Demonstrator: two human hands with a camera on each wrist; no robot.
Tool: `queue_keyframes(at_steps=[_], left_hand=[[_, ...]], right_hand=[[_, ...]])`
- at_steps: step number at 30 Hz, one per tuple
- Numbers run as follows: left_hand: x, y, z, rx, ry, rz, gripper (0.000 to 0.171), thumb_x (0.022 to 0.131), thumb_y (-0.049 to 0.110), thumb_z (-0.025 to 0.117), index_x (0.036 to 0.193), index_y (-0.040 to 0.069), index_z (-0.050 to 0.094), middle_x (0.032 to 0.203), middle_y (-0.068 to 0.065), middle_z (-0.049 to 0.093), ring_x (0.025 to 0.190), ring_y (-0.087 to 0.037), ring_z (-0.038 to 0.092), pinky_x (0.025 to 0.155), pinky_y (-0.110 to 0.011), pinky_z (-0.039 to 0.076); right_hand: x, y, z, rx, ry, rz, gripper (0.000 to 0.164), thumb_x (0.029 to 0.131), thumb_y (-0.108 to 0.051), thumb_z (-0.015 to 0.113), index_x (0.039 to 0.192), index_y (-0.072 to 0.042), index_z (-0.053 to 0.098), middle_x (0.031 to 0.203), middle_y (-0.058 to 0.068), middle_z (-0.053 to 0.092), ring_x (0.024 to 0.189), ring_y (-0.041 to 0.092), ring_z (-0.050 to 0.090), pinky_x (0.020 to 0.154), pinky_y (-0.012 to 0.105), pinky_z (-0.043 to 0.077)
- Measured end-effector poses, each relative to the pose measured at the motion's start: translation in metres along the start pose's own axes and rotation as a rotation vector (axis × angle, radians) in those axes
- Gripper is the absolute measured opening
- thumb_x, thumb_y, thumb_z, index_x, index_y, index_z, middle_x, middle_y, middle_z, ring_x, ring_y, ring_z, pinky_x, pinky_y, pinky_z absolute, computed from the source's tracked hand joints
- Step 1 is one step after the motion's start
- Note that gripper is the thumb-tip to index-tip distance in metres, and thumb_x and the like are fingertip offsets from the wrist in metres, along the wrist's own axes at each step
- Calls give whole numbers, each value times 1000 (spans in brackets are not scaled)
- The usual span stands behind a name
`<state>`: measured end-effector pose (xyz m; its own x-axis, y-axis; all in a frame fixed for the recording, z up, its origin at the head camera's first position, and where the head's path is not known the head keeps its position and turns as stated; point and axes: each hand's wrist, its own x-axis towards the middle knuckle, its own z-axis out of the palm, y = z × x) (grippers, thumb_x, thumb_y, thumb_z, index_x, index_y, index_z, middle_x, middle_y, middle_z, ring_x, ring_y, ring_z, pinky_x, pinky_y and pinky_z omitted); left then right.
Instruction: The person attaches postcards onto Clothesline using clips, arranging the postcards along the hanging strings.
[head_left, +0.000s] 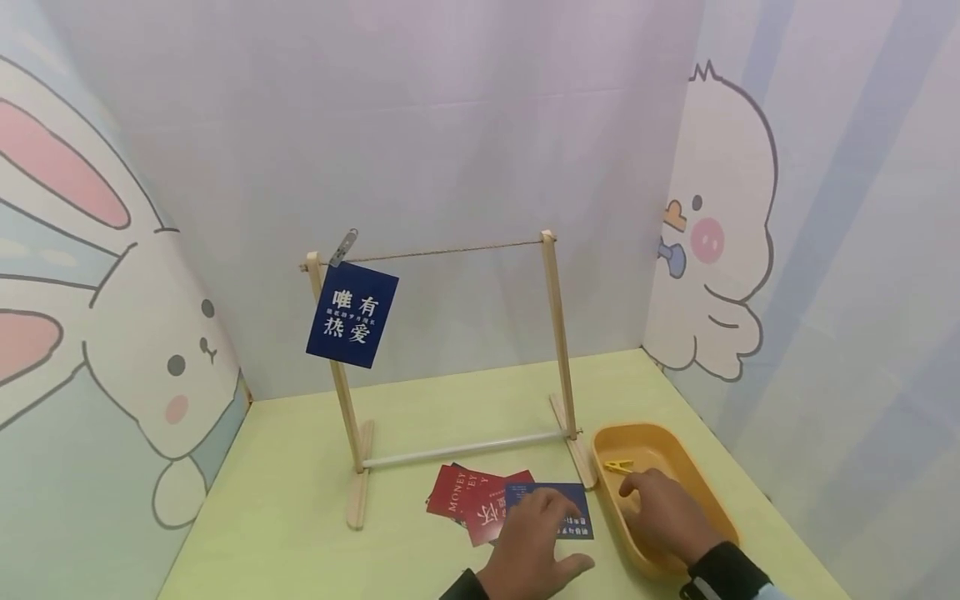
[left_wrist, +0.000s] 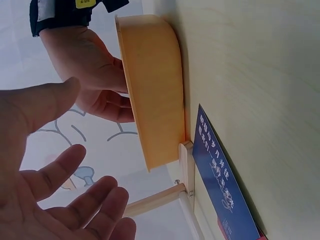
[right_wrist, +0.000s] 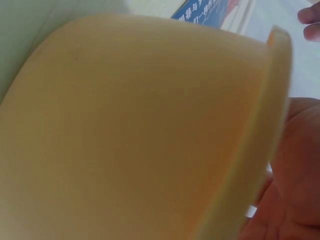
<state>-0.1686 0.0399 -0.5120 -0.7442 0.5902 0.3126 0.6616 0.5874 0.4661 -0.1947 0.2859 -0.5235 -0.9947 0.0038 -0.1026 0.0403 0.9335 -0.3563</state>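
Observation:
My right hand [head_left: 667,515] reaches down into a yellow-orange plastic tray [head_left: 705,479] at the right. Its fingertips are hidden behind the tray wall in the left wrist view, so what they hold does not show. A yellow clothespin [head_left: 618,467] lies in the tray, near those fingers. My left hand [head_left: 528,546], thumb and fingers apart and holding nothing, is over the table beside a blue card [head_left: 553,498] with white writing. Red cards [head_left: 480,500] overlap under that card. Another blue card [head_left: 352,315] hangs tilted from a grey clip [head_left: 344,247] on the cord.
A wooden frame stands behind the cards, with a left post [head_left: 345,417], a right post [head_left: 558,333], a twine cord [head_left: 450,251] on top and a white bar [head_left: 465,448] low down. Curtains with a rabbit [head_left: 150,333] and a chick [head_left: 727,167] enclose the table [head_left: 270,500].

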Motion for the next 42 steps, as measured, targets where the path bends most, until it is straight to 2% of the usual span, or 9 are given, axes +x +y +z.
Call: queue_keyframes(at_steps=[8,15,26,36,42], left_hand=[[-1,-13,-3,22,37,-37,47,76,54,72,110,25,58,108,11,53,99,-5,47,83,-36,50],[0,-23,-3,88,14,-97,53,73,53,75,112,23,57,106,10,54,99,-8,49,83,-38,49],[-1,-37,-5,78,-36,-189,51,68,39,82,110,24,57,106,10,53,96,-9,48,82,-42,48],[-4,-43,-3,97,-38,-181,53,68,38,81,112,20,58,106,8,54,97,-11,49,82,-43,48],[-3,-45,-6,113,-28,-206,53,66,35,83,110,19,59,105,8,55,97,-11,50,84,-44,48]], right_hand=[[2,3,6,-10,-15,-7,11,80,-19,71,90,-18,67,92,6,59,72,20,49,67,45,50],[1,5,7,-13,-26,-11,10,81,-17,70,91,-17,68,94,5,61,75,20,51,73,49,50],[4,5,13,-31,-44,-12,11,80,-12,69,90,-17,68,88,2,60,72,19,50,72,50,50],[2,5,18,-18,-52,-9,12,80,-9,67,89,-18,68,86,0,60,70,19,49,68,48,49],[2,5,16,-17,-38,-22,13,79,-8,67,88,-17,67,84,-1,60,70,18,50,68,49,50]])
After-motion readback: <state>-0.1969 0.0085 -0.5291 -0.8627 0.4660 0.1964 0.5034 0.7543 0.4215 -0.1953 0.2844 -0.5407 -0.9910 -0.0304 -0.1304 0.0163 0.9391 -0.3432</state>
